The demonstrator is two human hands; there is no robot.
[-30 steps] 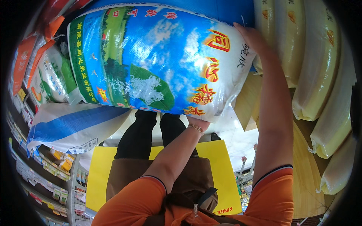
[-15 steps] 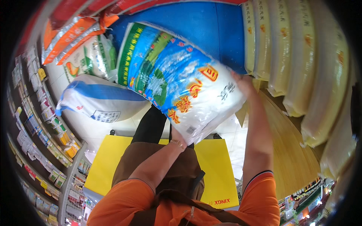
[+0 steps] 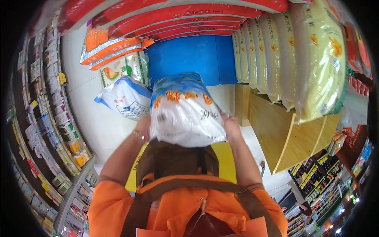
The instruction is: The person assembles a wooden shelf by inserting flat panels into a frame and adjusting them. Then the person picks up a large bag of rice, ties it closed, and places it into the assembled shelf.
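We have both hands clamped on the big white sack (image 3: 185, 112), the one with blue and orange print, and it stands on end in front of our chest. Our left hand (image 3: 144, 127) presses flat against the sack's left side, a band on that wrist; our right hand (image 3: 232, 127) presses against its right side, fingers spread along the plastic. The sack's lower end sits just above the brown apron (image 3: 177, 162) we wear over an orange shirt.

Beyond the sack lies a blue mat (image 3: 189, 59), and past that a stack of red sacks (image 3: 177, 19). To the sack's left a white and blue sack (image 3: 124, 96) rests on the pale floor (image 3: 98, 122), with orange and green bags (image 3: 114, 59) behind it. To the sack's right, pale yellow sacks (image 3: 292, 59) stand in a row on a wooden platform (image 3: 284, 134). Below the sack a yellow board (image 3: 225, 158) shows past the apron. Far left of the sack run shelves (image 3: 47, 130) of small packets.
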